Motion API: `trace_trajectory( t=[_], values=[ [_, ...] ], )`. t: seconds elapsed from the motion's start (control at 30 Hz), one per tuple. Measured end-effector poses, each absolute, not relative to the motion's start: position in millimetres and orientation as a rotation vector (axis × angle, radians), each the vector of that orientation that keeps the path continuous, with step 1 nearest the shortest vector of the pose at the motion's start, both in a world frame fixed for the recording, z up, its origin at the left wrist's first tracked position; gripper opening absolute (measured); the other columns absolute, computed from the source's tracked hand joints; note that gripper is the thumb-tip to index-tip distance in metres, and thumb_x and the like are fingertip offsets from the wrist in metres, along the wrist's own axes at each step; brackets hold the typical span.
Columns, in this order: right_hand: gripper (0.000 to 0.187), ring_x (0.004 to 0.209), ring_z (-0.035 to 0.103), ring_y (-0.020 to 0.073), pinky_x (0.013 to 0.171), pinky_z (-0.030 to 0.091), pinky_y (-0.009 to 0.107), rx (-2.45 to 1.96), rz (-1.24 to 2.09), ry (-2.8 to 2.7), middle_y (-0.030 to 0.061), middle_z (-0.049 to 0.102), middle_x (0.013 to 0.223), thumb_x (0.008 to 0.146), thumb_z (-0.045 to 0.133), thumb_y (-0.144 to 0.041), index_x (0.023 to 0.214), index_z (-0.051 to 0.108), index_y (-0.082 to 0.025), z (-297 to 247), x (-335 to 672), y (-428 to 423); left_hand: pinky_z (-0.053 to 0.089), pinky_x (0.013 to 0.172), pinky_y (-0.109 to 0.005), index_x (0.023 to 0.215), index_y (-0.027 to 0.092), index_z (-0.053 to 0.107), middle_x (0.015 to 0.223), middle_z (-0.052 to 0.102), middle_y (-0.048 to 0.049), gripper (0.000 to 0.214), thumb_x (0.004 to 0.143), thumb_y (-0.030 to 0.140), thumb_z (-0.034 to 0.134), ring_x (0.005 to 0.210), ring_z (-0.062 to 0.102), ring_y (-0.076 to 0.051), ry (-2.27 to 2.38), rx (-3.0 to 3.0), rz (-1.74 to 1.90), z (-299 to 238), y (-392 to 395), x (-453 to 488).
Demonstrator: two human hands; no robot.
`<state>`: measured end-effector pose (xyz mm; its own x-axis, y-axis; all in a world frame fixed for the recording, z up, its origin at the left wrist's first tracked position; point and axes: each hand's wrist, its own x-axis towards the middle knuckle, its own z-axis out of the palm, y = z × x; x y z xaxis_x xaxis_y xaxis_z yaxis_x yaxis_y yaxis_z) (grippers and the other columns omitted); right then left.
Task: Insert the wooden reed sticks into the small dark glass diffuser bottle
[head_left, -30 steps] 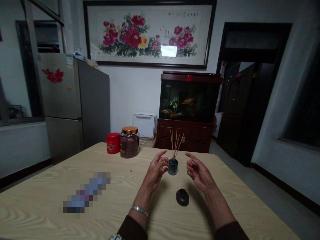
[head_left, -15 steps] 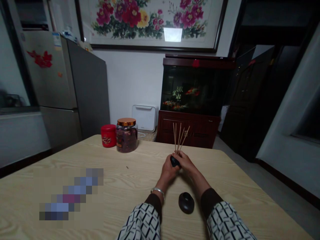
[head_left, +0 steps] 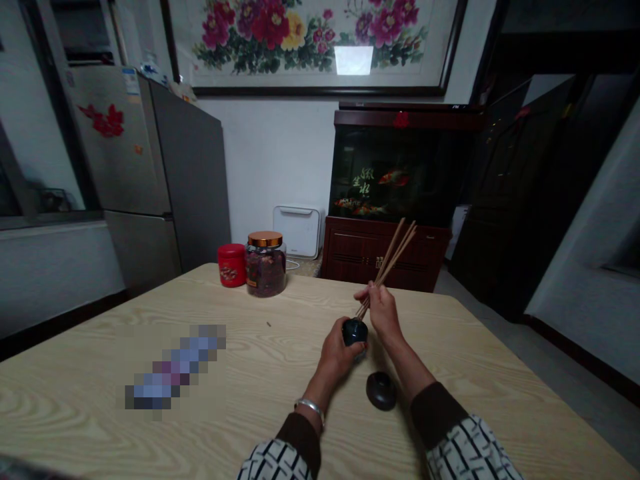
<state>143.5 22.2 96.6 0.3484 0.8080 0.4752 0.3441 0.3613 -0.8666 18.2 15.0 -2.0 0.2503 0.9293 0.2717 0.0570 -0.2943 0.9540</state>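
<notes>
At centre of the pale wood-grain table (head_left: 280, 353): left hand (head_left: 333, 355) clenched around a small dark glass bottle (head_left: 355, 331); right hand (head_left: 380, 312) pinching a bundle of thin wooden sticks (head_left: 393, 257), lower ends just beside the bottle. Squat dark rounded ornament (head_left: 381, 391) at 5 o'clock; copper-lidded glass jar (head_left: 265, 273) and red tin (head_left: 232, 265) near the far edge at 11 o'clock; open wood toward 9 o'clock.

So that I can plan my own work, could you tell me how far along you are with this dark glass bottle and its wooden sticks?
Done: the wooden sticks are out of the dark glass bottle. In hand: the right hand grips the sticks, and the left hand holds the bottle. Remaining: the dark rounded piece lies apart on the wooden table, off the bottle.
</notes>
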Motion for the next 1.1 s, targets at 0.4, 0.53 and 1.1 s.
trace_trajectory(
  t=[0.4,0.53,1.1],
  values=[
    [0.034,0.09,0.066,0.0284,0.072,0.043,0.037,-2.486,-0.05,-1.913,0.0137,0.069,0.099,0.098,0.029,-0.038,0.102,0.057,-0.019,28.9,271.0,-84.4,0.048,0.091,-0.037,0.123,0.021,0.054,0.111,0.066,-0.0081,0.063,0.065,0.026,0.079,0.101,0.062,-0.025,0.917,1.639,1.239,-6.3,4.1,-0.4],
    [0.037,0.107,0.06,0.0321,0.083,0.043,0.042,-2.429,-0.262,-1.943,0.0158,0.064,0.111,0.097,0.035,-0.041,0.106,0.062,-0.019,31.9,253.1,-99.2,0.047,0.092,-0.035,0.126,0.022,0.052,0.115,0.065,-0.0073,0.066,0.065,0.025,0.08,0.104,0.061,-0.024,0.917,1.663,1.248,-8.9,4.0,-0.6],
    [0.056,0.089,0.063,0.0203,0.078,0.048,0.032,-1.188,0.775,-1.547,0.0037,0.065,0.096,0.078,0.071,-0.047,0.126,0.051,-0.024,109.3,153.0,-41.5,0.046,0.088,-0.031,0.122,0.02,0.054,0.111,0.065,-0.005,0.063,0.064,0.023,0.079,0.1,0.06,-0.023,0.933,1.664,1.195,4.3,-5.9,-7.3]
  ],
)
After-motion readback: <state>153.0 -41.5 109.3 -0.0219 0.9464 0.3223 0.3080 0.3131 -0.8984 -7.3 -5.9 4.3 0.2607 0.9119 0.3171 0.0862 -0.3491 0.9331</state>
